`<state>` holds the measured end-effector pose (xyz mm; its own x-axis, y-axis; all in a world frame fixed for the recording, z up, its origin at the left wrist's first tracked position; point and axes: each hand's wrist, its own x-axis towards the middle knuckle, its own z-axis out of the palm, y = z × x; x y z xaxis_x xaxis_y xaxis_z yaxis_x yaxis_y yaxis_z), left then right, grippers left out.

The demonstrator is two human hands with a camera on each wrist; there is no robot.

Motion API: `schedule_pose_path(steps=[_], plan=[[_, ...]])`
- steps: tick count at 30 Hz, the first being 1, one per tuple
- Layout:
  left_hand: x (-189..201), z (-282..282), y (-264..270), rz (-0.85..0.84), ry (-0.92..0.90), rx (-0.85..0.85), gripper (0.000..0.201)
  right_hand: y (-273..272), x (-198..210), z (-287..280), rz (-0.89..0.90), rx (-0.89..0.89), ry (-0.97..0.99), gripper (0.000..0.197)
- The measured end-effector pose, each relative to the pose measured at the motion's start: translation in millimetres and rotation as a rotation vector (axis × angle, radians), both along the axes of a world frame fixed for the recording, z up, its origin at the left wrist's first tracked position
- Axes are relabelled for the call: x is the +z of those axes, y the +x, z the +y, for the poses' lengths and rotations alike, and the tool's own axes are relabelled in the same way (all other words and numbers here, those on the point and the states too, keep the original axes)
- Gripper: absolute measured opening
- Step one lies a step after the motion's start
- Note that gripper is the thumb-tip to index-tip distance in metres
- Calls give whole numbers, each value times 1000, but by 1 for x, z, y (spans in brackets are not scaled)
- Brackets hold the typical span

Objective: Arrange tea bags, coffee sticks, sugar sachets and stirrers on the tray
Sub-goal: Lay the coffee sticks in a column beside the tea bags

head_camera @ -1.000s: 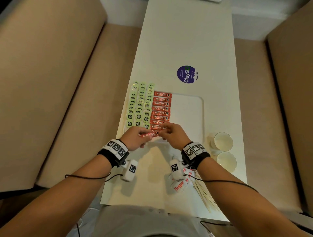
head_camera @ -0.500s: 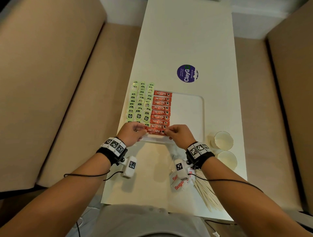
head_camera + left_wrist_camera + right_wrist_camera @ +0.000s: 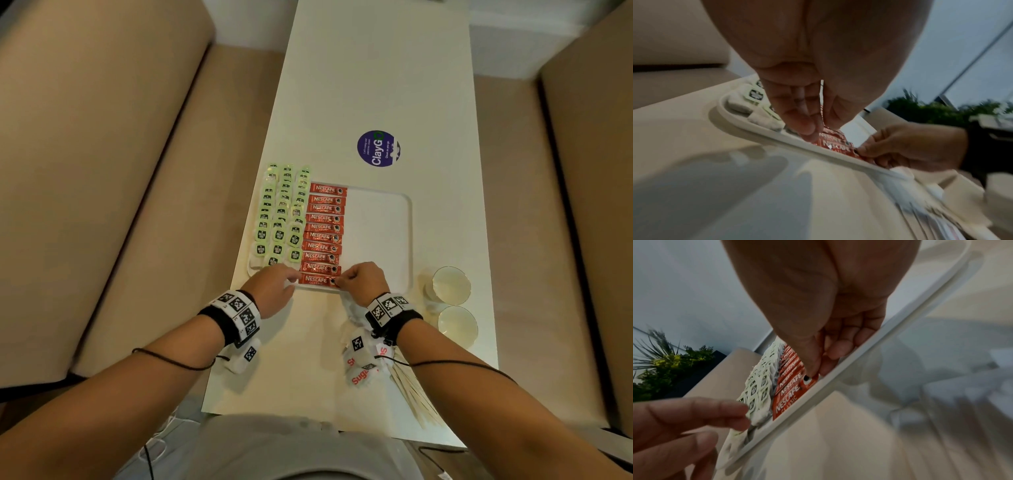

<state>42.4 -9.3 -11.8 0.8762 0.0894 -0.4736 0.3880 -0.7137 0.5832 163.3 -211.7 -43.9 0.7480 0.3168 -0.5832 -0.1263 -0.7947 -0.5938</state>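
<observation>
Fingertips of your left hand [image 3: 274, 286] are resting loosely at the left end of the nearest Nescafé coffee stick [image 3: 317, 280], gripping nothing. That stick is lying crosswise against the near rim of the white tray [image 3: 394, 240], its long axis running left to right. Your right hand [image 3: 363, 282] is pinching its right end, so it is leading the placement.

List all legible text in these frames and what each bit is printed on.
"NESCAFE CLASSIC": on each red coffee stick lined up on the tray.
"ClayGO": on the round purple sticker on the table; its smaller lines are too small to read.
"Suga…": red print on the sugar sachets under the right wrist, partly covered.
Dark labels on the green tea bag tags: too small to read.
Wristband squares: coded patterns, no words.
</observation>
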Motion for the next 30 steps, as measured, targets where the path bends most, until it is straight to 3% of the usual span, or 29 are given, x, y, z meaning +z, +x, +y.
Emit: schedule_pose_path(steps=[4, 11, 24, 26, 30], plan=[[-3, -15, 7, 8, 92, -182, 42, 0, -4, 3, 0, 20, -31, 14], [-12, -23, 21, 85, 245, -270, 42, 1, -7, 9, 5, 12, -80, 15], [-20, -20, 21, 81, 210, -218, 48, 3, -3, 9, 2, 26, -95, 26], [-18, -19, 23, 67, 201, -210, 49, 4, 2, 8, -43, 39, -95, 34], [-16, -18, 30, 56, 168, -191, 59, 7, 11, 8, -173, 115, -42, 25]])
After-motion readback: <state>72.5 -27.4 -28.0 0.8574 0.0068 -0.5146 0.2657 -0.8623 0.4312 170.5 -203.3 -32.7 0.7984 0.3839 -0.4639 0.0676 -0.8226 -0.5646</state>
